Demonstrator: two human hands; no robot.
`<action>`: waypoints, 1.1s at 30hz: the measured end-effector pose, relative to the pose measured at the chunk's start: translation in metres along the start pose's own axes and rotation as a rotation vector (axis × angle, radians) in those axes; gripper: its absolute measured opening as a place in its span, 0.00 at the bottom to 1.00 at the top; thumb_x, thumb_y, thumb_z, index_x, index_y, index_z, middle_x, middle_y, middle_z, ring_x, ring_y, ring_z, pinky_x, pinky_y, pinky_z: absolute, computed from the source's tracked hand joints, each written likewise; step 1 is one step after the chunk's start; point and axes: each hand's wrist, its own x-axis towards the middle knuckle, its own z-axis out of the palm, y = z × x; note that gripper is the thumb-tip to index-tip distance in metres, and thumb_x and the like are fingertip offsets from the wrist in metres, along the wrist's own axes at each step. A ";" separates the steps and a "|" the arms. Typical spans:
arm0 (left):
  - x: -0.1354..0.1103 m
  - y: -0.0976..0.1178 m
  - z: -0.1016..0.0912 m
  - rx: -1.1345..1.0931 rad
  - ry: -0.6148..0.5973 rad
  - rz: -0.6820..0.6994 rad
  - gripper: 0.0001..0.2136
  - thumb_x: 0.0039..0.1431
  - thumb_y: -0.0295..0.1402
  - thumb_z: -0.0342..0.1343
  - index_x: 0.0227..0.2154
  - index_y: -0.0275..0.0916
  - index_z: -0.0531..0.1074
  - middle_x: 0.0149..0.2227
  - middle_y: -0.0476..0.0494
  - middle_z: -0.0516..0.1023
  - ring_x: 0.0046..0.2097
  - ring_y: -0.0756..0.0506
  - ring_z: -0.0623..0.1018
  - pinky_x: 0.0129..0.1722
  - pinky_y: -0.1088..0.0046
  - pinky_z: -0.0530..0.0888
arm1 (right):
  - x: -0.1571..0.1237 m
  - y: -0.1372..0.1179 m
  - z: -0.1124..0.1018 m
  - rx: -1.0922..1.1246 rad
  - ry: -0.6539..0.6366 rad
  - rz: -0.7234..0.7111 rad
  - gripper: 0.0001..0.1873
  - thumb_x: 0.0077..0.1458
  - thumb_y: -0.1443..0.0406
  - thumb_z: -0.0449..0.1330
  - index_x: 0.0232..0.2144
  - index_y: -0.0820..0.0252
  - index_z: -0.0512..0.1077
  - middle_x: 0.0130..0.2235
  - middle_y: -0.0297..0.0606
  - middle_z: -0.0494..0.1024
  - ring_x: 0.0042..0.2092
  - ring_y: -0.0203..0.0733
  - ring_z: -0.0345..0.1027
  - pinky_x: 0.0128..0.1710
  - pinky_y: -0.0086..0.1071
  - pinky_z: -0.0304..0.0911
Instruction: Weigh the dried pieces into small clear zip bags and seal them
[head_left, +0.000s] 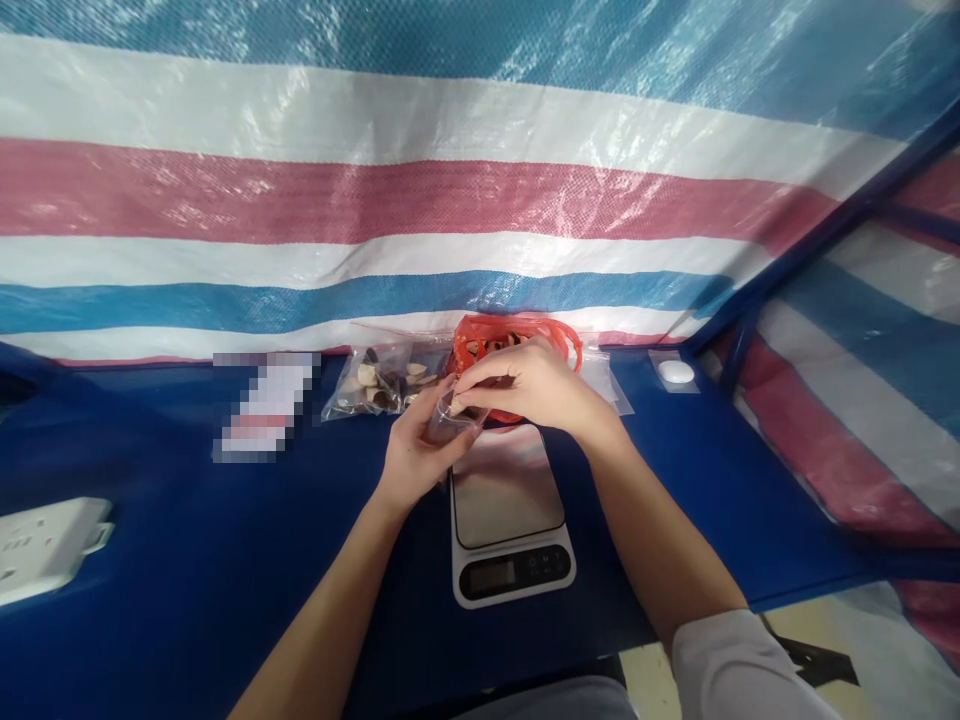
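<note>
Over the scale (507, 500), left hand (416, 455) grips a clear cup (455, 420), right hand (529, 385) pinching it.

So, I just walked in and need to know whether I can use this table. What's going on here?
A person is working with bare hands at a blue table. The left hand holds a small clear plastic container, and the fingertips of the right hand are at its mouth. Just below the hands sits a digital kitchen scale. Behind them lie a clear plastic bag of brown and pale slices and a red plastic bag.
</note>
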 end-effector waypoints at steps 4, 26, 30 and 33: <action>0.001 0.002 -0.001 0.007 -0.013 0.004 0.26 0.54 0.41 0.65 0.55 0.39 0.74 0.54 0.38 0.79 0.56 0.37 0.78 0.59 0.58 0.73 | 0.001 -0.001 0.006 -0.068 -0.052 -0.058 0.09 0.60 0.66 0.63 0.35 0.49 0.83 0.36 0.29 0.85 0.37 0.37 0.78 0.43 0.30 0.68; -0.001 0.002 -0.003 -0.028 0.010 -0.014 0.35 0.51 0.46 0.68 0.60 0.38 0.69 0.60 0.34 0.75 0.62 0.34 0.74 0.63 0.53 0.70 | -0.001 -0.009 0.013 -0.106 -0.116 -0.116 0.09 0.62 0.67 0.61 0.38 0.50 0.82 0.35 0.30 0.81 0.36 0.35 0.73 0.38 0.28 0.61; -0.002 0.001 -0.003 -0.026 0.043 -0.016 0.35 0.51 0.46 0.69 0.61 0.39 0.69 0.60 0.35 0.75 0.61 0.35 0.75 0.63 0.53 0.70 | -0.002 -0.008 0.007 -0.059 -0.101 -0.148 0.09 0.62 0.67 0.61 0.37 0.52 0.82 0.33 0.31 0.81 0.33 0.34 0.71 0.37 0.29 0.61; -0.003 0.000 -0.002 -0.017 0.054 -0.011 0.35 0.51 0.45 0.69 0.62 0.40 0.68 0.59 0.36 0.76 0.59 0.35 0.76 0.62 0.54 0.71 | -0.004 -0.008 0.004 -0.025 -0.089 -0.102 0.07 0.61 0.64 0.63 0.37 0.53 0.82 0.30 0.31 0.80 0.31 0.35 0.70 0.36 0.29 0.61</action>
